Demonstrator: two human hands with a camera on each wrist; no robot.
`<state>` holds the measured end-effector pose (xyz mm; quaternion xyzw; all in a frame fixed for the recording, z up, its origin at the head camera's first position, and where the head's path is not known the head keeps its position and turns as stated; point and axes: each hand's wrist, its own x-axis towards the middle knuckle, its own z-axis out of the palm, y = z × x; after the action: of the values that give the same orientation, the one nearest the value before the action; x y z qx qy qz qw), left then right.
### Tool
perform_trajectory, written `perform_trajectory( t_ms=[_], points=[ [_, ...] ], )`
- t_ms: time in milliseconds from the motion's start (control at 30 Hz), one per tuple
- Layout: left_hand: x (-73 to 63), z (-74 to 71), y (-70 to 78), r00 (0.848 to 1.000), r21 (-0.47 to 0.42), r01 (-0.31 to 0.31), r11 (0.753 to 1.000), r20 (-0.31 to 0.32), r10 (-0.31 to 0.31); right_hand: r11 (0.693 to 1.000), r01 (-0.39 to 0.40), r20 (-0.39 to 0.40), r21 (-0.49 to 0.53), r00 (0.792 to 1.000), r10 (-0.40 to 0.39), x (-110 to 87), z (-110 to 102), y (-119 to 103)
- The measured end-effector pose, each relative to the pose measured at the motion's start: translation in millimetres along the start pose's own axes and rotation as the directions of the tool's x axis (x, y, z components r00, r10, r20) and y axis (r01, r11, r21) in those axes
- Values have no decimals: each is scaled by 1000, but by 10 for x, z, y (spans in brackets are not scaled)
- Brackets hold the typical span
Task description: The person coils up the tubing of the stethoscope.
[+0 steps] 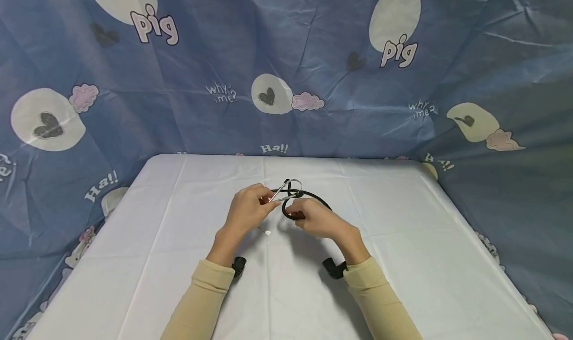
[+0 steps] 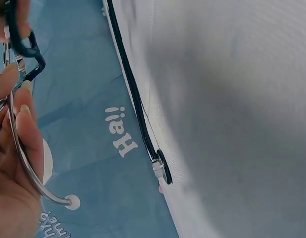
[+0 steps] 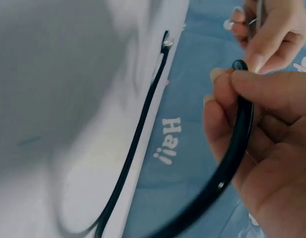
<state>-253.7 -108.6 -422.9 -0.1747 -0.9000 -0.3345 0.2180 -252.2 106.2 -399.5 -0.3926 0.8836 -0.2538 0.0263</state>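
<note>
A stethoscope with black tubing (image 1: 315, 197) and silver ear tubes is held above the white table by both hands. The left hand (image 1: 248, 209) pinches the metal ear tubes (image 2: 25, 161) between thumb and fingers. One white ear tip (image 2: 73, 202) sticks out below that hand. To its right, the right hand (image 1: 319, 219) pinches a curved stretch of the tubing (image 3: 227, 166) between thumb and fingers. The round chest piece (image 2: 159, 169) lies on the table toward its far edge, at the end of the tubing; in the head view I cannot make it out.
A white cloth (image 1: 179, 280) covers the table. Behind and beside it hangs a blue printed curtain (image 1: 224, 126). Black wrist cameras (image 1: 333, 269) sit on both wrists, next to the tan sleeves (image 1: 199, 300).
</note>
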Motion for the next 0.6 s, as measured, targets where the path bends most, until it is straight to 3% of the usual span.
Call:
perform_trajectory(
  t_ms=[167, 400, 600],
  points=[
    [-1, 4, 11, 999, 50, -26, 998, 42, 23, 992, -54, 22, 118, 998, 52, -11, -27, -46],
    [-9, -22, 14, 987, 100, -77, 992, 151, 62, 988, -75, 7, 136, 997, 74, -24, -44, -58],
    [-24, 6, 42, 972, 125, -126, 984, 215, 97, 975, -55, -27, 217, 998, 62, -35, -70, -58]
  ],
)
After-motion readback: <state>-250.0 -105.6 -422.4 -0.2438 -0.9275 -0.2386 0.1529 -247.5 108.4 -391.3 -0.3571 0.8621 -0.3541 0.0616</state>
